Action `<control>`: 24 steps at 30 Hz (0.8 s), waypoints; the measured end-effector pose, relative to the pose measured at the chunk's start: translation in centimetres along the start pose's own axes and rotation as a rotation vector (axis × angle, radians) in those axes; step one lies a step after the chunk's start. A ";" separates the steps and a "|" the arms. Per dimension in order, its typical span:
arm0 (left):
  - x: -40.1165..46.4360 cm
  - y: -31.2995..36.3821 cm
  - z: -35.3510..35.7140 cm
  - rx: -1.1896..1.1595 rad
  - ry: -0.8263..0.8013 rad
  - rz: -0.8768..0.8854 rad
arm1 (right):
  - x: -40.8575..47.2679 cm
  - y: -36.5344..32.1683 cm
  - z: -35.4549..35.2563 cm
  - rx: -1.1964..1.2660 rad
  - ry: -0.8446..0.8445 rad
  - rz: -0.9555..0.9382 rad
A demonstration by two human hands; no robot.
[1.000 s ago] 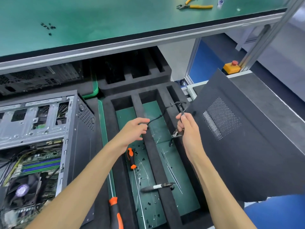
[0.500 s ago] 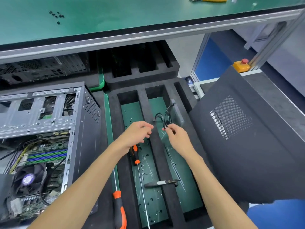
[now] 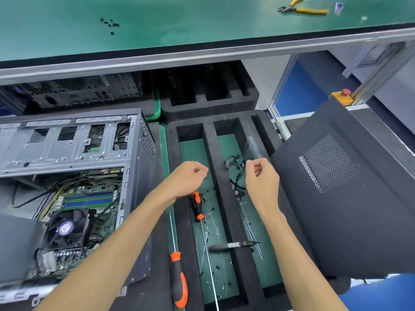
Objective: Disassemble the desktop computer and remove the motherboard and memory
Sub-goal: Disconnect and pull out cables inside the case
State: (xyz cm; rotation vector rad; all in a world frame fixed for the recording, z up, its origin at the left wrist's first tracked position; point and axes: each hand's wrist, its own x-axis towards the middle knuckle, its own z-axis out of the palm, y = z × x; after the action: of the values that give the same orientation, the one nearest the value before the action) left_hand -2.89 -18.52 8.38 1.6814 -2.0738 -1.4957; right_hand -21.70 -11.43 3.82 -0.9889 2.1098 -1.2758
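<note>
The open desktop computer case lies at the left. Inside it I see the motherboard, its blue and green memory slots and the black cooler fan. A black cable bundle lies in the right compartment of the black foam tray. My left hand hovers over the left compartment, fingers loosely curled and holding nothing. Just to the right of the cable, my right hand is also loosely curled and holds nothing.
The black side panel leans at the right. An orange screwdriver lies in the left compartment among loose screws, another orange screwdriver on the tray's left edge. A black tool bridges the divider. Yellow cutters lie on the green bench.
Both hands lowered the black cable into the right tray compartment and let it go. They now hover above the tray holding nothing.
</note>
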 end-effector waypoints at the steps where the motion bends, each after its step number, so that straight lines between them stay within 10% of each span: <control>1: -0.5 0.0 -0.5 -0.003 0.016 0.014 | -0.3 -0.9 0.1 0.041 0.006 -0.026; 16: -11.5 -6.8 -11.5 -0.332 0.365 0.252 | -12.3 -13.9 9.6 0.287 -0.291 -0.323; 24: -15.3 -16.8 -17.7 -0.098 0.325 0.179 | -17.5 -15.8 16.6 0.146 -0.523 -0.283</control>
State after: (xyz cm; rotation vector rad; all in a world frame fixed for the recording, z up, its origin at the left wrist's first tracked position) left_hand 25.44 -16.11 13.07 1.5367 -1.8897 -1.1625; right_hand 6.26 -11.62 11.06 -1.4111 1.4990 -1.1194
